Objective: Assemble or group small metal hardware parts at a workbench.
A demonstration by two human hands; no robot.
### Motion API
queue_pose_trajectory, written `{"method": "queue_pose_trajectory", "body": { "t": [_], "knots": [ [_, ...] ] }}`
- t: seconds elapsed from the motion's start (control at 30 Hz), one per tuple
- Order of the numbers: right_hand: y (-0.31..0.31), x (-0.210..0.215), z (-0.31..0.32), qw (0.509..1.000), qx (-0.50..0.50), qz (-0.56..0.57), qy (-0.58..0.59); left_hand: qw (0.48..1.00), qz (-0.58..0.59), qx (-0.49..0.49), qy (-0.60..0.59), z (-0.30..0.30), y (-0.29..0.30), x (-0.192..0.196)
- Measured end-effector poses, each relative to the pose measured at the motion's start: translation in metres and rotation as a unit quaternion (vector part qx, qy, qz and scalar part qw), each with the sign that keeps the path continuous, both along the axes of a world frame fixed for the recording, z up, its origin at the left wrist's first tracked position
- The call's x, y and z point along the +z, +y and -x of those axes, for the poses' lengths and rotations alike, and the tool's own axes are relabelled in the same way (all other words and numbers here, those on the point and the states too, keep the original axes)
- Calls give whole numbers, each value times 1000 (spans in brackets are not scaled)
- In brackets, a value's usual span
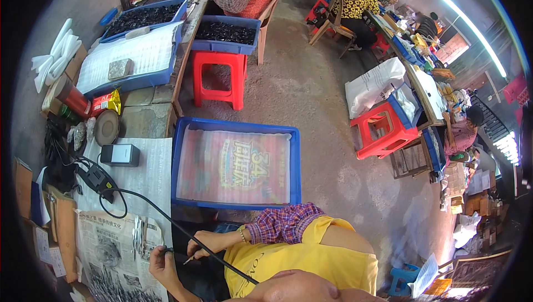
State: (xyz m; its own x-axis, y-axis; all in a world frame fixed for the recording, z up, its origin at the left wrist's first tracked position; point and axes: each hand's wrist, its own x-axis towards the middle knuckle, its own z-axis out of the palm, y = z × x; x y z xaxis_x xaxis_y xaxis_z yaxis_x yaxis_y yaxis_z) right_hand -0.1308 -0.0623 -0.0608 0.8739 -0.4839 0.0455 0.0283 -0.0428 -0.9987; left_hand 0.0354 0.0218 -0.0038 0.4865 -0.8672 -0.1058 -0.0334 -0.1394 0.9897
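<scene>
Right hand [210, 241] partly behind black cable [166, 214], blue tray [296, 163] beyond.

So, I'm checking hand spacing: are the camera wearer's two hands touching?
Apart: the head view shows a dark gap between the left hand and right hand.
</scene>
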Motion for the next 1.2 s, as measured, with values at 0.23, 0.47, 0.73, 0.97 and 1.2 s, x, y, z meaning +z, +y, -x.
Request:
{"method": "queue_pose_trajectory", "body": {
  "t": [0.23,0.47,0.73,0.97,1.2],
  "knots": [
    [-1,3,-1,1000,4,-11,-15,1000,1,1,6,0,0,3],
    [0,0,0,1000,5,-13,-10,1000,-5,6,-11,-1,1,-1],
    [-3,3,1,1000,2,-1,-16,1000,-5,6,-5,1,2,3],
    [-5,1,-1,1000,0,1,-22,1000,-14,7,6,2,1,4],
    [-6,6,-2,1000,8,8,-4,1000,-16,17,4,1,1,5]
  ]
}}
